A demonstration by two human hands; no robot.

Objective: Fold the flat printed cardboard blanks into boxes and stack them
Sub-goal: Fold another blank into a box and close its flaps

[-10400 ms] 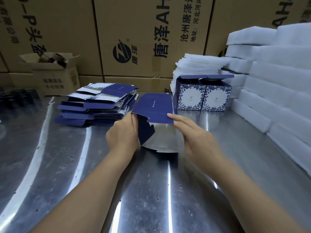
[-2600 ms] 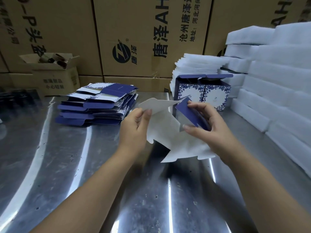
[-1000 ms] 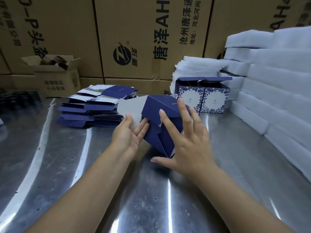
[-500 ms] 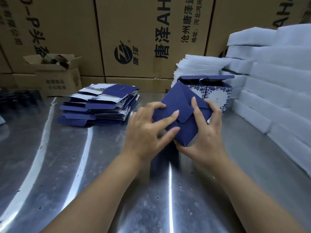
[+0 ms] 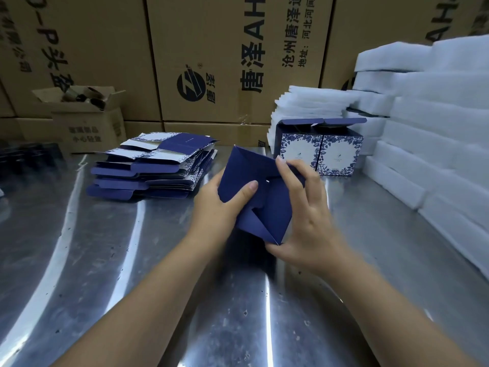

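1. A small open brown carton point(image 5: 87, 128) stands at the 10 o'clock edge of the steel surface point(image 5: 119, 274). It holds dark items (too blurred to name).
2. The stack of flat blanks point(image 5: 148, 170) lies at 10 o'clock from the hands, near them but apart. The blanks are navy with white floral panels and loosely fanned.
3. The left hand point(image 5: 211, 207) grips the left side of the half-folded navy box point(image 5: 264, 207). Its thumb presses across the facing panel, and its other fingers are hidden behind the card.
4. That box is at the middle of the view, held above the surface and tilted onto one corner. Its overlapped flaps face the camera, with a small gap where they meet.
5. The right hand point(image 5: 309, 226) holds the box's right side. Its fingers point(image 5: 289, 178) curl over the upper flaps and its thumb sits by the lowest corner at 6 o'clock.
6. Two finished boxes point(image 5: 320, 152) stand touching side by side at 1 o'clock from the hands, lids raised. Just behind them is a pile of thin white foam sheets point(image 5: 309, 104).
7. Thick white foam blocks point(image 5: 436, 133) are piled along the 3 o'clock side. Large printed brown cartons point(image 5: 211, 49) form a wall at 12 o'clock.
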